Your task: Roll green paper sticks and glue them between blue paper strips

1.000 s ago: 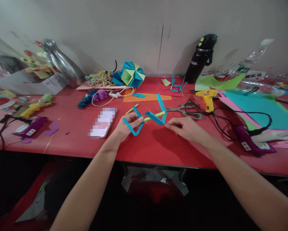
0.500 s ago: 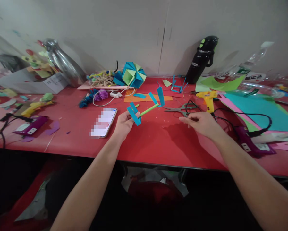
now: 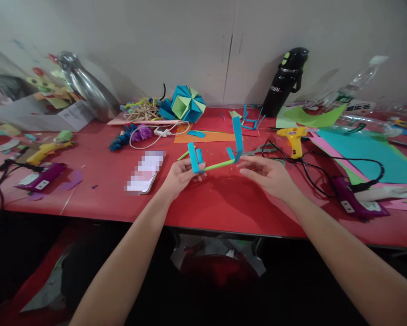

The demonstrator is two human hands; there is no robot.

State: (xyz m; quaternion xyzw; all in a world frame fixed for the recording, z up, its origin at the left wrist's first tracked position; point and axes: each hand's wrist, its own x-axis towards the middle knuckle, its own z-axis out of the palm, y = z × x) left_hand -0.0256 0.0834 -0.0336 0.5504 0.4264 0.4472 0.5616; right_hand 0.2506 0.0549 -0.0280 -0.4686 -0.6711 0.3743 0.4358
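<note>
My left hand pinches the left end of a small paper frame, made of a light green paper stick with folded blue strips standing at its ends. The taller blue strip rises at the frame's right end. Close beside that end is my right hand, thumb and fingers apart with nothing between them; whether a fingertip touches the strip I cannot tell. The frame hangs above the red tabletop. Behind the right hand lie scissors, partly hidden.
A yellow glue gun with a black cord lies to the right, near coloured paper sheets. A phone lies left of the left hand. Farther back are a blue-green paper ball, a black bottle and a steel jug.
The paper frame has turned so its blue strips stand more upright, and its right end has shifted right. My right hand has moved left to that end, its fingers spreading apart.
</note>
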